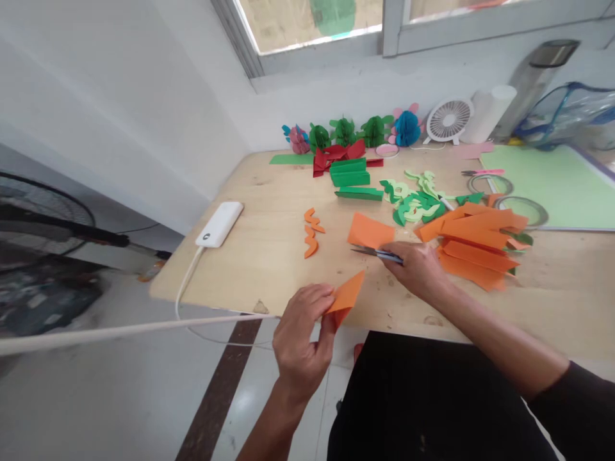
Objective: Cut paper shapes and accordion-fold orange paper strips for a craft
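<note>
My left hand (305,336) pinches a folded piece of orange paper (350,296) over the table's front edge. In my right hand (417,269) is a pair of scissors (369,251), its blades pointing left and looking nearly closed. Just behind the blades lies an orange paper rectangle (371,229) on the wooden table (269,256). Small curved orange cut-outs (312,243) sit to the left of it. Right of my right hand is a loose pile of orange paper pieces (480,237). The scissors and the paper in my left hand are apart.
A white power bank (220,224) with a cable lies at the left. Behind are green folded papers (350,173), red papers (336,153), green cut-outs (418,203) and several honeycomb paper figures (344,131). A small white fan (450,119) and tape rolls (523,210) are at the right.
</note>
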A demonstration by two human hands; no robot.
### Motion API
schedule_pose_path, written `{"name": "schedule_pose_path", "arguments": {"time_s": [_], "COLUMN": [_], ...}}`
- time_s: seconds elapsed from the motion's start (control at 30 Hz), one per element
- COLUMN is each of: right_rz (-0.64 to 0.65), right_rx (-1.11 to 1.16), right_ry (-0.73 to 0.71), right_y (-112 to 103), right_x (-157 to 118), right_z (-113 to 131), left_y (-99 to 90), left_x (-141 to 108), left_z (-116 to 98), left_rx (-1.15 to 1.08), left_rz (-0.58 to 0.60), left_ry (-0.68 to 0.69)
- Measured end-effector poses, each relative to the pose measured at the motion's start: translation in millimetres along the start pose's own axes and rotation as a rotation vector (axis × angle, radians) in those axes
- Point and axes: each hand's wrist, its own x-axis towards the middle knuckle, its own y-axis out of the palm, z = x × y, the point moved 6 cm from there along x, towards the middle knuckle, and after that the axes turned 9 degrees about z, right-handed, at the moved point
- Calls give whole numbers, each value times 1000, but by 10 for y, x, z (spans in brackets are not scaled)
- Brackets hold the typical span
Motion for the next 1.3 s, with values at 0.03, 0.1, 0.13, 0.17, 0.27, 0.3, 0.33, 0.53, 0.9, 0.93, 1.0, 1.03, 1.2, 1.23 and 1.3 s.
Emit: {"name": "schedule_pose_path", "arguments": {"time_s": [0.03,0.1,0.13,0.17,0.27,0.3,0.33,0.53,0.9,0.93,1.0,1.03,1.2,1.23,1.3], "right_rz": [9,7,3,-9,-45,-38,-20,164,428,414,398,392,393,400,412], "right_rx": [32,113,147,164,224,260,305,720,1115,1126,1150,1159,1174,1177,1186], "right_ry": [48,136,173,211,326,353,371,570,756,758,762,760,732,730,734], "right_y": [9,-8,-30,-63,-168,-186,-191,42,701,710,724,728,723,722,719], "right_x": [-28,-126,-196,-280,-595,-711,-827,-1517,-1871,-1860,-1844,-1836,-1813,-1815,-1823], "right_z": [-38,-110,-141,-173,-258,-271,-271,-210,-137,-126,-105,-97,-71,-67,-62], "left_y": [38,158,234,319,578,648,706,862,1039,1045,1052,1055,1062,1064,1064], "left_x": [8,16,17,14,-4,-13,-22,-79,-194,-195,-199,-202,-215,-216,-215], "left_z": [-38,-97,-118,-134,-159,-162,-163,-175,-208,-203,-198,-198,-192,-190,-186], "left_rx": [61,155,193,227,277,278,277,342,380,371,361,358,349,346,338], "left_rz": [12,55,83,118,249,293,333,508,657,667,677,677,679,684,691], "left_ry": [64,154,180,196,216,217,218,219,161,155,152,156,147,143,138]}}
